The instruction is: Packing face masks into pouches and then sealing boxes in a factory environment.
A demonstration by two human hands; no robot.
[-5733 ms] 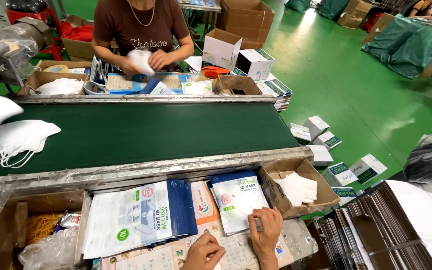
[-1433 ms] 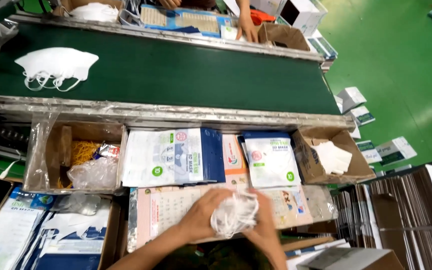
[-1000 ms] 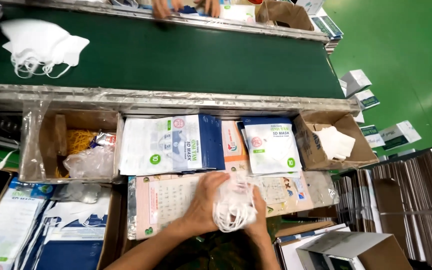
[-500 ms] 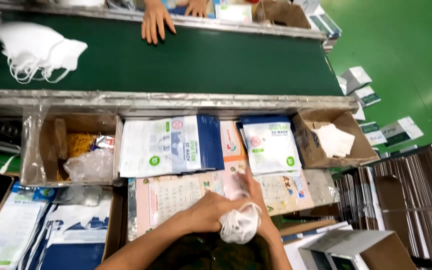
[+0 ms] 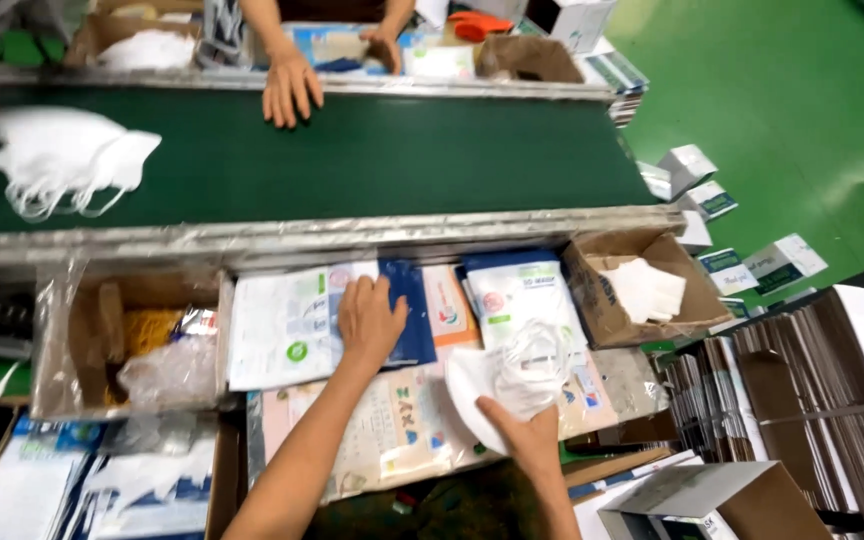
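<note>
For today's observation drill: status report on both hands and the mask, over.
Left hand flat on the blue-and-white pouches. Right hand grips the white mask. Nothing in the way.

A single camera, worn on the person's head, looks steeply down and forward across a packing bench. Nearest, at the bottom edge, are the person's own arms, the left hand (image 5: 370,320) and right hand (image 5: 524,437) close below the lens. Beyond them the view crosses the green belt (image 5: 352,160) to the far side, where a co-worker's hand (image 5: 290,88) shows but the body is cut off by the top edge. The green floor (image 5: 782,90) fills the right. No second view shares the scene.
</note>
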